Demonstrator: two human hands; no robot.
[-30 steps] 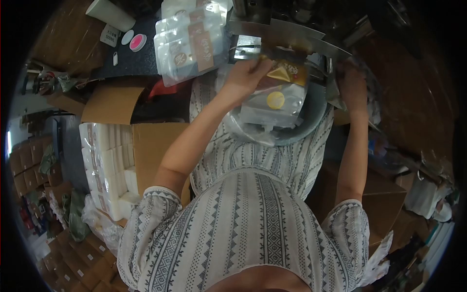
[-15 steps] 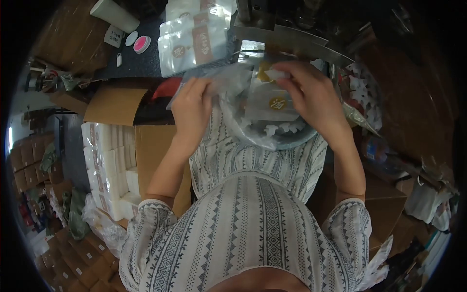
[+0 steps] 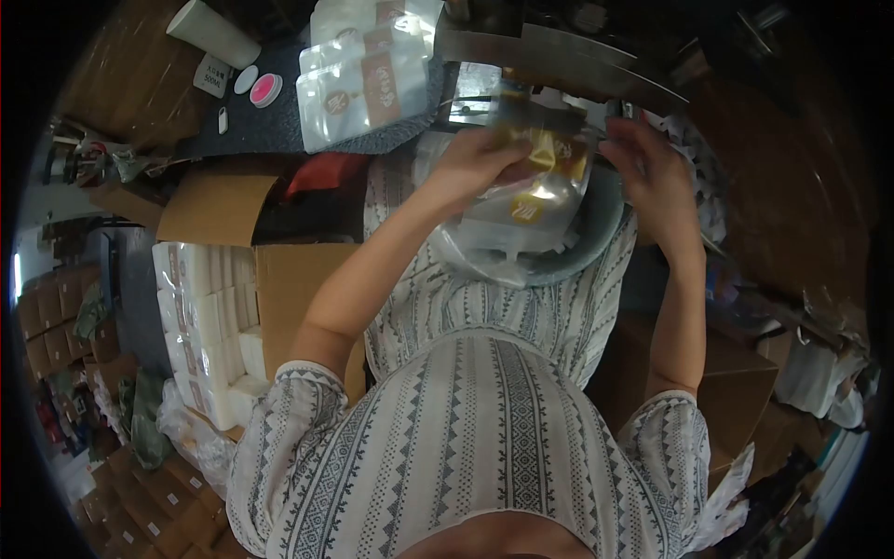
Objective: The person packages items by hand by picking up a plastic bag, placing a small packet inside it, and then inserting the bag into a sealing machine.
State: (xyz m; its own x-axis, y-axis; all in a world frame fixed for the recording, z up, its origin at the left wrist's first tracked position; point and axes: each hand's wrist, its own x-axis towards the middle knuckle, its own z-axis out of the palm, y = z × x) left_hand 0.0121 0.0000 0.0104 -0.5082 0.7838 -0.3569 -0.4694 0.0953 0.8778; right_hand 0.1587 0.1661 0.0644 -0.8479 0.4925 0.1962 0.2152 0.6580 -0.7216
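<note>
My left hand (image 3: 470, 158) grips the left side of a clear pouch (image 3: 545, 154) with a gold and brown label, held up over a grey bowl (image 3: 596, 247) on my lap. The pouch's top edge sits against the metal machine (image 3: 559, 65) in front of me. My right hand (image 3: 647, 172) is at the pouch's right edge, fingers spread beside it; whether it touches the pouch I cannot tell. More clear pouches with gold round stickers (image 3: 521, 219) lie in the bowl under the held one.
A stack of filled white pouches (image 3: 363, 79) lies on the dark counter at upper left, near a pink-topped lid (image 3: 264, 89) and a white cup (image 3: 209, 33). An open carton of white packets (image 3: 209, 326) stands at my left. Brown boxes (image 3: 736, 373) are at right.
Both hands were low over the bowl handling a pouch. Now the left hand has lifted a labelled pouch up to the machine and the right hand has moved to its right edge.
</note>
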